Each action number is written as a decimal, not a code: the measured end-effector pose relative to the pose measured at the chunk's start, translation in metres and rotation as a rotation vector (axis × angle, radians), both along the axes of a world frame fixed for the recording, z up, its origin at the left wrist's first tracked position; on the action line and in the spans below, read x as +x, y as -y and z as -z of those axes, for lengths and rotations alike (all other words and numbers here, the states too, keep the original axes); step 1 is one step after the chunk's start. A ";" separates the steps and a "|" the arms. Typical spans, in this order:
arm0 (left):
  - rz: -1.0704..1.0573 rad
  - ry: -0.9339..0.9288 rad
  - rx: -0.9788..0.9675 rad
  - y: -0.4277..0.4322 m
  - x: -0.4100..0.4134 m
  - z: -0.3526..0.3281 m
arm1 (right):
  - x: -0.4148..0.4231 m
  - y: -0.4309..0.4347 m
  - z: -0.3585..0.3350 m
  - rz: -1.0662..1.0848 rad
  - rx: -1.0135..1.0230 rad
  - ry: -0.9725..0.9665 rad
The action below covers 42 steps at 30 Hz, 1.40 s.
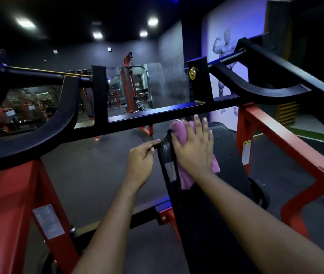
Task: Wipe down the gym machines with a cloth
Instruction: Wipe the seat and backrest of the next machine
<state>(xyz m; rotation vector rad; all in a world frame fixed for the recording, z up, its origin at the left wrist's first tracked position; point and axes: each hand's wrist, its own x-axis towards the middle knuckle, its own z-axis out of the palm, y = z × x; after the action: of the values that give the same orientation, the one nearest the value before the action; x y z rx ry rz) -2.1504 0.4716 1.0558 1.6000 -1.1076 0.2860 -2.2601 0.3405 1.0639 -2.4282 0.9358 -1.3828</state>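
Far below and to the left of the L hand (140,161), a grey label (48,221) is seen stuck on the red frame leg (15,204); its print is too blurred to be read. Above that leg, a curved black arm (64,119) of the machine is seen, joined to the black crossbar (157,117) that runs just beyond both hands.

The L hand is held w/ fingers curled and its fingertips at the left edge of the black pad (226,155); whether that edge is pinched can't be told.

Just right of it, the pink cloth (182,175) is pressed onto the pad's upper left part, under the R hand (193,149). That hand is laid flat on the cloth, fingers straight and slightly spread, tips nearly at the crossbar. Cloth is seen sticking out past the fingertips and below the wrist.

Up and beyond the R hand, a gold cap (192,73) is fixed to a black bracket; its markings can't be made out. To the R hand's right, a warning sticker (246,153) w/ a yellow header is seen on the red upright (243,135); text illegible. Further up, a bodybuilder mural (224,48) is painted on the wall.
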 end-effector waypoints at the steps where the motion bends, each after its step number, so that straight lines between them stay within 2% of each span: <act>1: -0.003 -0.004 0.000 0.000 0.000 -0.001 | 0.006 0.005 -0.011 0.031 0.052 -0.001; 4: 0.006 -0.043 0.011 -0.001 0.001 -0.003 | 0.009 -0.002 -0.014 0.084 0.125 0.071; 6: 0.019 -0.057 0.026 -0.003 0.001 -0.002 | -0.003 -0.019 0.011 -0.008 -0.001 0.108; 8: 0.013 -0.042 0.021 -0.003 0.002 -0.003 | -0.012 -0.028 0.037 -0.096 -0.159 0.009; 11: -0.016 -0.020 -0.015 -0.001 0.003 -0.002 | -0.012 -0.014 0.036 -0.117 -0.231 -0.113; 13: -0.039 -0.006 -0.029 0.002 0.000 -0.002 | -0.006 0.000 0.015 -0.103 -0.212 -0.131; 17: -0.079 0.046 -0.016 -0.001 -0.012 -0.005 | 0.011 0.019 -0.039 0.043 0.069 -0.094; 18: -0.083 0.051 -0.008 -0.002 -0.014 -0.006 | 0.013 0.017 -0.039 0.078 0.085 -0.088; 21: -0.096 0.072 -0.004 -0.003 -0.013 -0.007 | 0.000 -0.003 -0.005 0.011 -0.074 -0.003; 24: -0.102 0.127 -0.020 0.003 -0.007 -0.010 | -0.015 0.002 0.021 -0.090 -0.196 -0.011; 28: -0.047 0.149 -0.019 0.025 -0.002 -0.024 | -0.003 0.029 -0.010 -0.047 -0.122 0.009; 31: -0.002 0.120 0.077 0.040 -0.003 -0.037 | 0.006 0.034 -0.034 0.026 0.016 0.004; 34: 0.063 0.050 0.177 0.050 -0.005 -0.038 | -0.001 0.018 -0.015 0.056 0.007 0.056; 38: 0.064 0.041 0.056 0.062 -0.008 -0.023 | -0.017 0.018 0.019 -0.048 -0.095 0.087; 42: -0.021 0.048 0.027 0.063 -0.008 -0.019 | -0.008 0.049 -0.014 0.002 -0.059 0.045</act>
<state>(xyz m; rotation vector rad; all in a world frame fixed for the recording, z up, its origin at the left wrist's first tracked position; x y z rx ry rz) -2.1583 0.4088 1.0753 1.6367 -1.1363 0.3264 -2.2677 0.2919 1.0777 -2.4277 0.8991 -1.4800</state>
